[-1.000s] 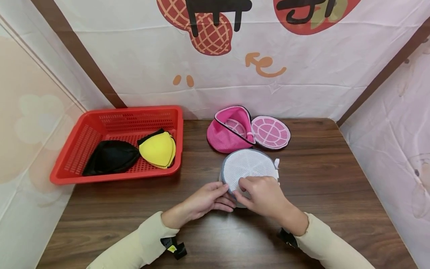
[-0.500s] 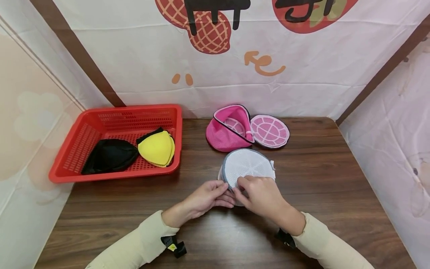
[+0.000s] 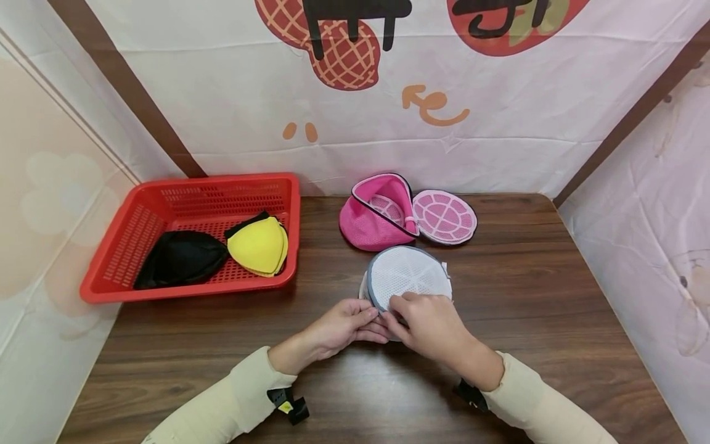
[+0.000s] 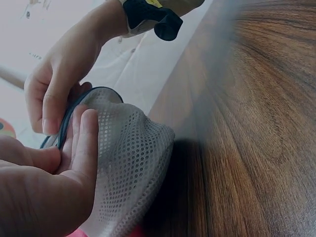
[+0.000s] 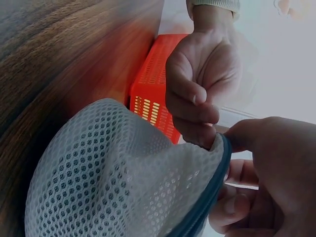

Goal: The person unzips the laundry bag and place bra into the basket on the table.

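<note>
A round white mesh laundry bag (image 3: 410,271) with a blue-grey zipper edge stands on the table in front of me. My left hand (image 3: 346,324) pinches its near-left edge between thumb and fingers. Close beside it, my right hand (image 3: 429,324) has thumb and curled fingers at the zipper edge. The right wrist view shows the bag's honeycomb mesh side (image 5: 94,173) bulging below the zipper trim (image 5: 212,192). Behind it sits a pink mesh bag (image 3: 374,222), unzipped, its round lid (image 3: 444,216) folded out to the right. The white bag's contents are hidden.
A red plastic basket (image 3: 294,234) stands at the back left of the wooden table (image 3: 532,296). In it lie a black bra (image 3: 180,259) and a yellow bra cup (image 3: 257,246) with black behind it. Printed cloth (image 3: 499,117) hangs at the back and sides.
The white tab at the bag's right side has shifted inward and left as the bag turned slightly. My right hand has moved a little left, while my left hand has stayed nearly in place.
</note>
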Demonstrator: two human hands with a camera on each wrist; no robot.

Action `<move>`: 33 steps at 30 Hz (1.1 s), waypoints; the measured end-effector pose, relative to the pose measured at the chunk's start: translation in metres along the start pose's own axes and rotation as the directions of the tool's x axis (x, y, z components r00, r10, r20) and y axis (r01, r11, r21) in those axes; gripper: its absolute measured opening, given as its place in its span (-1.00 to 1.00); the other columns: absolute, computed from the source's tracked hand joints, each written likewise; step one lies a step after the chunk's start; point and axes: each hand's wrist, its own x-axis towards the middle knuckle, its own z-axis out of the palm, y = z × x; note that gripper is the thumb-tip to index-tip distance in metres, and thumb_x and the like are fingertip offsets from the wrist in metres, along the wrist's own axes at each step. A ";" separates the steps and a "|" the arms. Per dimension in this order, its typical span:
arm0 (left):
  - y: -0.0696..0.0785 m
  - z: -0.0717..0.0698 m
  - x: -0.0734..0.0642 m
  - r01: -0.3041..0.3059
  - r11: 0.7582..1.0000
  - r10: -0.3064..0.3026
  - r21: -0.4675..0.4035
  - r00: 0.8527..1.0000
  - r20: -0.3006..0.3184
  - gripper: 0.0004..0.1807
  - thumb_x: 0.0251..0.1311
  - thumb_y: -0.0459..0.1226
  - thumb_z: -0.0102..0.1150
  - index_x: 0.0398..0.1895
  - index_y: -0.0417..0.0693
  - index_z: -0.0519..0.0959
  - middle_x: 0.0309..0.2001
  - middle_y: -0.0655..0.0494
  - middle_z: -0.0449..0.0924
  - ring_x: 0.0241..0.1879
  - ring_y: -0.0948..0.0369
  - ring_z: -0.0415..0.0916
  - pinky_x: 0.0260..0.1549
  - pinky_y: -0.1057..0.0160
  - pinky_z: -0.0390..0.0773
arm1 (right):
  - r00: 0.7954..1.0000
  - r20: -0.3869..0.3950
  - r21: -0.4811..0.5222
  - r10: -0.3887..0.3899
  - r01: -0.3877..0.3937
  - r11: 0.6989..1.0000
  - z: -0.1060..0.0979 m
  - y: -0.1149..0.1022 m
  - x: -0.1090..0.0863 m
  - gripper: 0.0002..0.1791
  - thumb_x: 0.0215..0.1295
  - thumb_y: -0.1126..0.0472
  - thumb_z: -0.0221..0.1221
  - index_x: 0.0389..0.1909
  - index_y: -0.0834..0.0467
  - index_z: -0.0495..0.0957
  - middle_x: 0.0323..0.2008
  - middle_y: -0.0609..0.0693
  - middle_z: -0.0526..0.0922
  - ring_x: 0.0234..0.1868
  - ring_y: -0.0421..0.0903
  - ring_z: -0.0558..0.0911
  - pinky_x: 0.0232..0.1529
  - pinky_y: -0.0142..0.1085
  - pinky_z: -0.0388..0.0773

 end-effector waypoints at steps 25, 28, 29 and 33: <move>0.001 -0.003 -0.005 0.032 0.999 -0.030 0.042 0.998 -0.055 -0.64 0.61 -0.38 -0.24 0.11 -0.63 0.40 -0.01 -0.40 0.65 -0.10 0.13 0.71 0.11 0.00 0.63 | 0.955 -0.289 0.022 -0.071 0.080 0.997 -0.018 0.018 -0.001 -0.86 0.27 0.21 0.03 -0.48 0.11 0.43 -0.61 -0.14 0.38 -0.68 -0.23 0.35 -0.76 -0.32 0.34; 0.003 -0.005 -0.006 0.028 0.998 -0.026 0.048 0.998 -0.052 -0.63 0.61 -0.38 -0.23 0.11 -0.63 0.40 0.00 -0.41 0.64 -0.09 0.12 0.71 0.14 -0.05 0.60 | 0.946 -0.324 0.028 -0.031 0.042 0.999 -0.027 0.024 -0.001 -0.85 0.30 0.19 0.01 -0.45 0.13 0.43 -0.61 -0.12 0.39 -0.68 -0.22 0.35 -0.75 -0.28 0.36; 0.003 -0.005 -0.006 0.028 0.998 -0.025 0.050 0.998 -0.052 -0.63 0.61 -0.38 -0.22 0.11 -0.64 0.40 0.00 -0.41 0.65 -0.08 0.11 0.71 0.16 -0.07 0.58 | 0.942 -0.334 0.029 -0.021 0.033 0.999 -0.030 0.026 -0.002 -0.85 0.29 0.20 0.01 -0.45 0.14 0.44 -0.61 -0.11 0.39 -0.68 -0.22 0.36 -0.75 -0.28 0.36; 0.006 -0.007 -0.008 0.030 0.999 -0.028 0.045 0.998 -0.053 -0.63 0.61 -0.37 -0.21 0.14 -0.64 0.39 0.00 -0.37 0.65 -0.07 0.09 0.71 0.15 -0.04 0.59 | 0.933 -0.359 0.054 0.026 -0.006 0.999 -0.039 0.035 -0.004 -0.88 0.27 0.22 0.05 -0.45 0.13 0.45 -0.60 -0.12 0.40 -0.65 -0.25 0.38 -0.75 -0.34 0.34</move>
